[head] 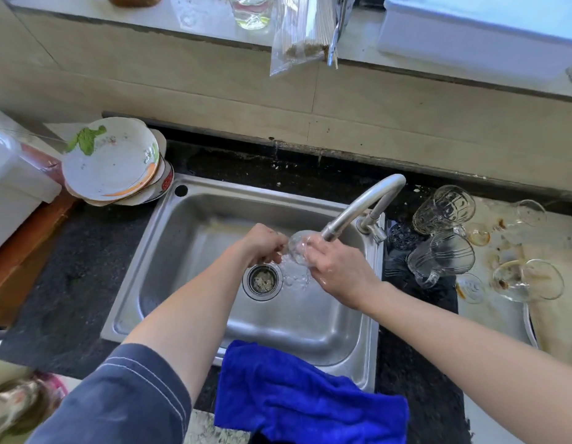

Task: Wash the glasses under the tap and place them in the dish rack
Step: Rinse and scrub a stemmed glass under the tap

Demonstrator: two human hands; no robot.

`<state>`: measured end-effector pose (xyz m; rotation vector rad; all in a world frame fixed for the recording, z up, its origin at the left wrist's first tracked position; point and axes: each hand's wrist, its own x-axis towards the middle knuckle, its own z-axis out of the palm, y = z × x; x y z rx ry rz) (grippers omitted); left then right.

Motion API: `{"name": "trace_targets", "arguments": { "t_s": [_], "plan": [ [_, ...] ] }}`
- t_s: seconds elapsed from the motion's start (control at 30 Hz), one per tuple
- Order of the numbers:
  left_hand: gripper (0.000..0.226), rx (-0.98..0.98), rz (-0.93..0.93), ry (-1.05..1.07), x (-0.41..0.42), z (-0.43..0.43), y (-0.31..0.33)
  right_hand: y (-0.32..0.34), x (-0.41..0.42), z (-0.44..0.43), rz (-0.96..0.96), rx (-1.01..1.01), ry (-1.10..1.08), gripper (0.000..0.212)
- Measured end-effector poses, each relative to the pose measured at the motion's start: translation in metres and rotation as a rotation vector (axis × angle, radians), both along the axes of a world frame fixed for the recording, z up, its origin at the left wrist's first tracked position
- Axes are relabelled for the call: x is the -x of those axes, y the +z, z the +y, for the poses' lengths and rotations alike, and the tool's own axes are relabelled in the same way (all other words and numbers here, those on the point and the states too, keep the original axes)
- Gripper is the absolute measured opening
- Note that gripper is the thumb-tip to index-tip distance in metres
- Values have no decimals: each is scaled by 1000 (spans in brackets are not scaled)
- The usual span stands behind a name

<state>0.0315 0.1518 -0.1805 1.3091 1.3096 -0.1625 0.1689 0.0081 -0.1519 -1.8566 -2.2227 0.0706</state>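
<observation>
A clear glass [298,248] sits under the spout of the steel tap [361,208], over the steel sink [195,219]. My left hand [265,245] grips its left side with curled fingers. My right hand [337,270] holds its right side, fingers wrapped round it. Water splashes below the glass near the drain [262,280]. To the right of the sink lie several more glasses: a faceted tumbler [444,208], a glass mug [441,257] and stained wine glasses [528,278]. No dish rack shows.
A blue cloth [307,402] hangs over the sink's front edge. Dirty plates [111,161] are stacked at the sink's back left corner. A white container [12,177] stands at far left. On the ledge above are a glass [251,11] and a bag of sticks [302,33].
</observation>
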Motion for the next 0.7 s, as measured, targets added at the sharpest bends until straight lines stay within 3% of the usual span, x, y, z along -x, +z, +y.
{"name": "trace_targets", "arguments": {
  "t_s": [0.07,0.13,0.23,0.3,0.33,0.4,0.47,0.53,0.6,0.7],
  "plan": [
    [25,48,35,-42,2,0,5,-1,2,0,73,-12,49,15],
    [35,138,-26,39,9,0,2,-2,-2,-4,187,-9,12,27],
    [28,300,-346,382,4,-16,-11,5,7,5,433,105,-331,45],
    [18,292,-445,554,-8,-29,-21,8,21,13,593,135,-511,42],
    [19,268,-443,606,-10,-32,-25,8,25,12,638,150,-499,34],
    [22,204,-367,632,-5,-26,-26,9,21,2,575,174,-282,26],
    [21,126,-275,573,2,-17,-23,8,10,-9,321,159,-69,29],
    [22,95,-199,466,2,-14,-17,2,10,-7,101,137,-35,26],
    [26,108,-142,384,-2,-14,-15,1,16,-7,72,120,-64,21],
    [29,108,-68,294,5,-6,-17,-3,8,-15,93,-11,68,21]
  ]
}}
